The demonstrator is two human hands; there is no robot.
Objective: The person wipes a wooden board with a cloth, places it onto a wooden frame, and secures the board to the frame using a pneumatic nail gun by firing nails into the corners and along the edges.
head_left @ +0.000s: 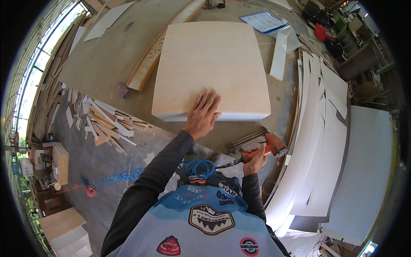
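A large box-shaped wooden piece (209, 64) with a pale plywood top and a white front side stands on the worktable. My left hand (204, 113) lies flat on its top near the front edge, fingers stretched out. To the right of the box's front corner, my right hand (255, 162) is wrapped round the handle of an orange pneumatic nail gun (272, 145). The gun's dark magazine (246, 139) points left, just below the box's front side. From its handle an air fitting leads to a coiled blue hose (200, 168) in front of my body.
A long wooden beam (147, 64) lies left of the box, beside a small purplish cup-like object (123, 90). Blue-edged papers (263, 21) and a white strip (279, 55) are at the right. White sheets (317, 141) are stacked further right; wood offcuts (107, 122) are heaped lower left.
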